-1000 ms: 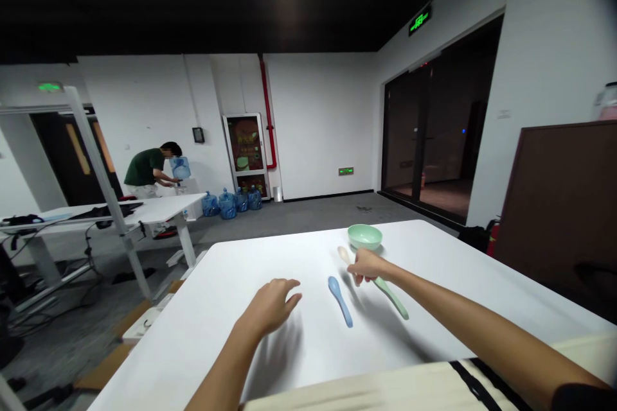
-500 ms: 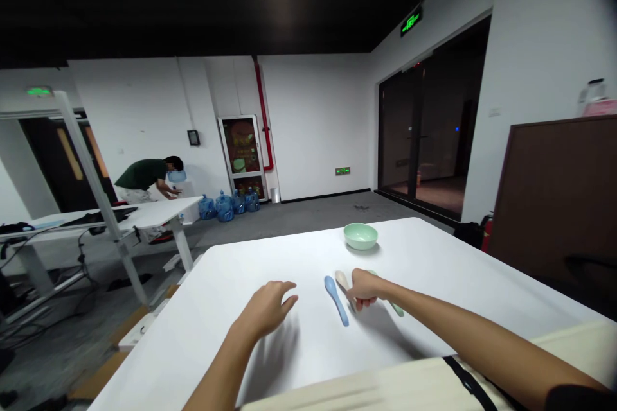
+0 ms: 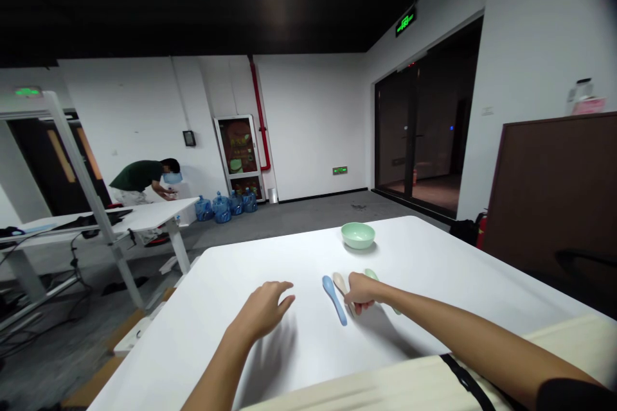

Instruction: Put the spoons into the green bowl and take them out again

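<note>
Three spoons lie side by side on the white table (image 3: 250, 263): a blue spoon (image 3: 333, 299), a beige spoon (image 3: 339, 282) and a light green spoon (image 3: 371, 274). My right hand (image 3: 362, 293) is closed at the beige spoon's handle, with its curled fingers covering part of it. The right hand and wrist also hide the middle of the green spoon. To the left of the blue spoon, my left hand (image 3: 268, 308) hovers over the table, fingers apart and holding nothing. A light green bowl (image 3: 358, 236) stands upright beyond the spoons.
A brown panel (image 3: 554, 199) stands beyond the table's right side. At the far left, a person in a dark green top (image 3: 137, 176) bends beside another white table (image 3: 159, 210). Several blue water bottles (image 3: 222, 208) stand on the floor by the back wall.
The view has turned slightly right. My right hand has shifted slightly towards me at the beige spoon, showing more of the green spoon's bowl. My left hand keeps nearly the same pose.
</note>
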### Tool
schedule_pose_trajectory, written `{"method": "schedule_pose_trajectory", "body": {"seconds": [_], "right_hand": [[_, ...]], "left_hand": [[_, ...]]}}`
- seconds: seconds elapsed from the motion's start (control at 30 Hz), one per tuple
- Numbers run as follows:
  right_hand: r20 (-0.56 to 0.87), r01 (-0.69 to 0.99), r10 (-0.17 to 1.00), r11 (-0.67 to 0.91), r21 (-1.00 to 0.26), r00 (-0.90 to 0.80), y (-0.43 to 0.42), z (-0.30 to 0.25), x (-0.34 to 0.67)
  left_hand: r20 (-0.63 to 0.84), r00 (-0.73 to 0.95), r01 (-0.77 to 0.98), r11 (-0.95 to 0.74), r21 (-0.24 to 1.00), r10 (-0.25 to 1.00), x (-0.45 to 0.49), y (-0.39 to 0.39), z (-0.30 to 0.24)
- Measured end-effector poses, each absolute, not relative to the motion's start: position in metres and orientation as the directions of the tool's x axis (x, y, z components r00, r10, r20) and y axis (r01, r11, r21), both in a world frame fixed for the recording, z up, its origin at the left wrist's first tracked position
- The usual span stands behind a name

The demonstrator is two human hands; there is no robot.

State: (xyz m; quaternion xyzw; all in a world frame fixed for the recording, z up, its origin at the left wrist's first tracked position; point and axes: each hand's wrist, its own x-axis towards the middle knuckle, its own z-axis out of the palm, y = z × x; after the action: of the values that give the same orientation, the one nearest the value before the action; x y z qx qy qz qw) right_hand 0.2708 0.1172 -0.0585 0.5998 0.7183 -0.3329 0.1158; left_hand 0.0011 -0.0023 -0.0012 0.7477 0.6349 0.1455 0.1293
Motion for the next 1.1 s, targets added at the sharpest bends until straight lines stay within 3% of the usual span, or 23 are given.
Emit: {"method": "schedule_pose_trajectory", "body": {"seconds": [0.37,0.6,0.9,1.0,1.1], "right_hand": [[-0.551,0.941,0.797,0.061,-0.334,-0.247,0.116,-0.053,0.271],[-0.197,0.963,0.965,0.128,-0.236,-0.176,0.105,-0.043,0.256],[-0.188,0.966,0.951,0.222,-0.132,-0.245,0.095,-0.071,0.233],[-0.216,0.962,0.948,0.191,-0.194,-0.232,0.099,-0.076,0.231],[-0.282,0.911,0.913,0.181,-0.371,-0.296,0.106,-0.065,0.235]], "left_hand": [[0.049,0.148,0.917,-0.156,0.367,0.988,0.001,-0.002,-0.001],[0.043,0.149,0.918,-0.154,0.366,0.988,0.003,-0.003,0.001],[0.049,0.139,0.918,-0.147,0.367,0.989,0.002,-0.002,-0.002],[0.049,0.143,0.919,-0.151,0.365,0.988,0.001,-0.001,-0.003],[0.051,0.148,0.918,-0.156,0.364,0.988,0.000,0.000,-0.004]]}}
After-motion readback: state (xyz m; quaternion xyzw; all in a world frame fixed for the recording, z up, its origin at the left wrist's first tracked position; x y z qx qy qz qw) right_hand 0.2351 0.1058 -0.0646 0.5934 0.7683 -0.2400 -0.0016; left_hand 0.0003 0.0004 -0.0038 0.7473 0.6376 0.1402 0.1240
